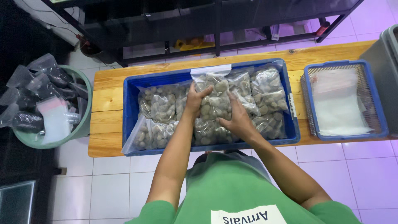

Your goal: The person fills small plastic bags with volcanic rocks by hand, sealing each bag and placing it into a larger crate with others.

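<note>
Both my hands hold a clear plastic bag of grey-brown stones (215, 97) over a blue crate (132, 87) on a low wooden bench (105, 101). My left hand (195, 98) grips the bag's left side. My right hand (236, 118) presses against its lower right side. The bag's white sealed top points away from me. Several more filled bags of stones lie in the crate, such as one at the left (159, 108) and one at the right (268, 89).
A blue mesh basket (309, 72) with empty clear bags (338, 103) sits at the bench's right end. A green bucket (83, 124) of dark filled bags stands on the floor at the left. A black shelf frame (215, 25) runs behind the bench. A grey bin (381, 54) is at far right.
</note>
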